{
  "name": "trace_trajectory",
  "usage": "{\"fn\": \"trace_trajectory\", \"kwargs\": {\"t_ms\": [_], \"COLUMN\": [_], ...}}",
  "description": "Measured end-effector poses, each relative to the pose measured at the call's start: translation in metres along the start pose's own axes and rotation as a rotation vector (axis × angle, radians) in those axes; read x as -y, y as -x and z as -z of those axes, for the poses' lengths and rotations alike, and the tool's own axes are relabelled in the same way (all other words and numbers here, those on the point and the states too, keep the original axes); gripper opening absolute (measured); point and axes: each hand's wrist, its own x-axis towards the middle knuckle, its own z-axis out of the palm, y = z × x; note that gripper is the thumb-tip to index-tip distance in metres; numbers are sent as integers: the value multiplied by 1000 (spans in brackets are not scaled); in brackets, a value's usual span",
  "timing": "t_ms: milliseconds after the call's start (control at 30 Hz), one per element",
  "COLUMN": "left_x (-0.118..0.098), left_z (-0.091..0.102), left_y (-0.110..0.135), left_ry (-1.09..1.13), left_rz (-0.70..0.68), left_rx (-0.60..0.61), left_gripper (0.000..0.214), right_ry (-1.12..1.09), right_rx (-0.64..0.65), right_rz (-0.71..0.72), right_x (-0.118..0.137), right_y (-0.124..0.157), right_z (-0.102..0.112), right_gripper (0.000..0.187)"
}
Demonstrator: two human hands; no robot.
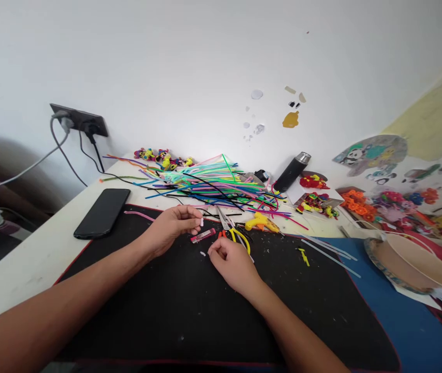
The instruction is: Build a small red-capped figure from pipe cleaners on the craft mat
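My left hand (177, 227) is raised over the black mat, thumb and forefinger pinched on a small white piece (201, 222). My right hand (233, 263) rests lower and to the right with its fingers curled together; whatever they may hold is too small or hidden. Between the hands lie a small pink-red case (203, 236) and a tiny white scrap (203, 254). Just beyond the right hand are scissors (223, 217) and a tool with yellow handles (241, 239), both partly covered. A yellow glue gun (262, 223) lies to their right.
Colourful pipe cleaners (213, 181) heap against the wall. A black phone (102, 213) lies at left. At the back stands a tilted dark flask (293, 171). Clear sticks (332, 254), a yellow-black piece (304, 257) and a round basket (411, 261) are on the right.
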Motion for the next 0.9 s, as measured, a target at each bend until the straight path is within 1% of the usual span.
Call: {"fn": "trace_trajectory", "kwargs": {"t_ms": [67,133,333,533,900], "left_x": [1,3,6,7,6], "left_z": [0,1,5,7,5], "left_y": [0,1,0,-2,1], "left_ry": [-6,-16,-34,-57,-51], "left_rz": [0,-1,-4,13,17], "left_rx": [17,30,68,85,115], "left_gripper": [34,33,30,28,25], "right_ry": [123,183,182,268,394], "right_rx": [21,32,27,39,33], "right_rz": [16,37,35,22,75], "right_x": [4,7,5,2,4], "right_y": [5,8,9,12,14], "right_z": [1,2,7,13,7], "right_gripper": [8,8,14,12,11]}}
